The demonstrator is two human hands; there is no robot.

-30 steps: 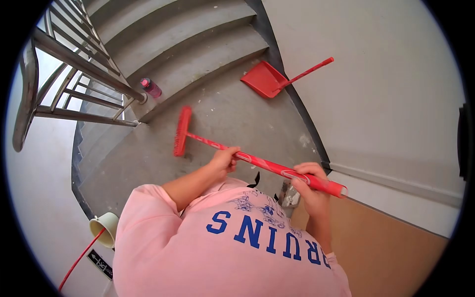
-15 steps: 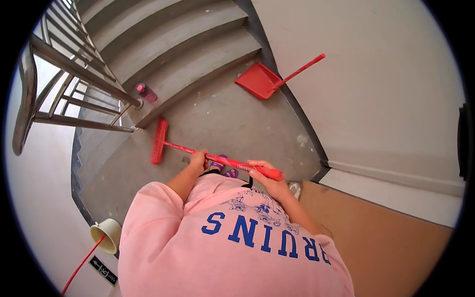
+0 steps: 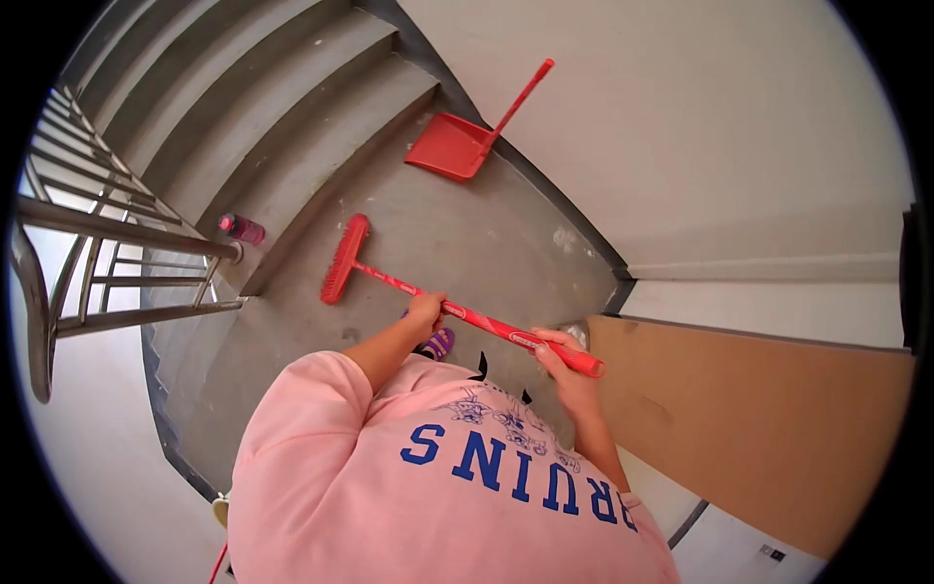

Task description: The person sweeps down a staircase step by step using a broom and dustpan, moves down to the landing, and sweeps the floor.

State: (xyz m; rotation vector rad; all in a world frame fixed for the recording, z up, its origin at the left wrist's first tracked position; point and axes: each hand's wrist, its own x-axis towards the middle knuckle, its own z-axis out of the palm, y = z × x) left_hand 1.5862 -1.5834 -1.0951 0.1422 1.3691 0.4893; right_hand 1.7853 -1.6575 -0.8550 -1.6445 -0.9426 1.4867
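A red broom slants across the landing in front of me, its bristled head at the left end near the floor. My left hand is wrapped round the handle partway along. Close to the thick top end, my right hand grips the same handle. Beyond the broom lies a red dustpan, its pan on the floor by the lowest step and its handle leaning toward the wall. Neither hand touches the dustpan.
Grey steps rise at the upper left beside a metal railing. A pink bottle lies on the lowest step. To the right is a large brown board against the wall. A bucket's rim shows at lower left.
My view has turned, so stairs, dustpan and railing sit further left. The broom and both hands have swung to the right relative to the railing, the head now farther from it.
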